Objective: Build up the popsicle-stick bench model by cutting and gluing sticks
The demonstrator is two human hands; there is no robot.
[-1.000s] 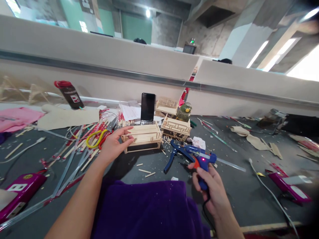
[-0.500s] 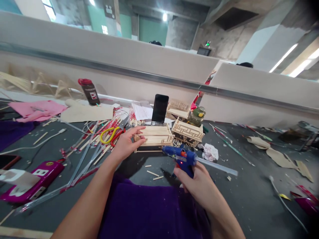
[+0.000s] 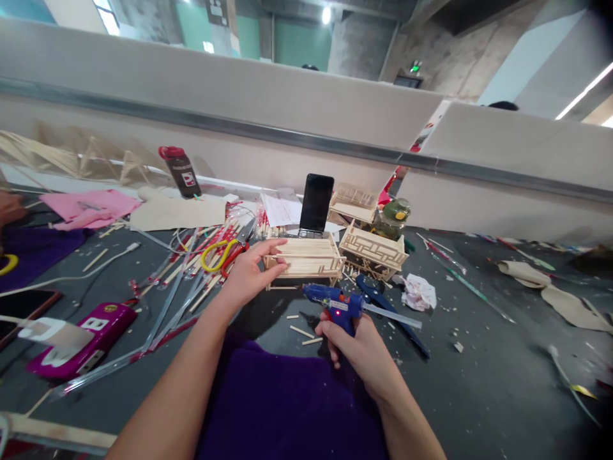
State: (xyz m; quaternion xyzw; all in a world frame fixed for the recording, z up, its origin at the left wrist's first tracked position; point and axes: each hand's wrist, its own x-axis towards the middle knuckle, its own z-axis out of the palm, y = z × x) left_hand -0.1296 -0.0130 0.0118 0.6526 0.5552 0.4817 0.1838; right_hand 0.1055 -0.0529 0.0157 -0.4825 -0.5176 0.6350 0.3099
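Note:
My left hand [image 3: 253,271] grips the left end of a small wooden stick model [image 3: 306,259], thumb in front and fingers over the top. In my right hand [image 3: 352,342] is a blue hot glue gun [image 3: 335,300], its red light lit and a clear glue stick [image 3: 395,316] jutting from the back. The gun's nozzle points left, just below the model's front lower edge; whether it touches cannot be made out. A few short wooden sticks [image 3: 301,331] lie in front on the dark table.
Behind stand a phone [image 3: 317,203], another stick model [image 3: 373,249] and a green-lidded jar [image 3: 395,217]. Scissors [image 3: 219,255] and loose sticks lie left, near a magenta power box [image 3: 90,338]. Crumpled paper [image 3: 419,292] and a dark blue tool [image 3: 393,316] are right. Another person's hand [image 3: 10,207] shows far left.
The glue gun has moved left relative to the model, along its front lower edge, uncovering the dark blue tool. My left hand keeps its hold. Another person's hand has appeared far left.

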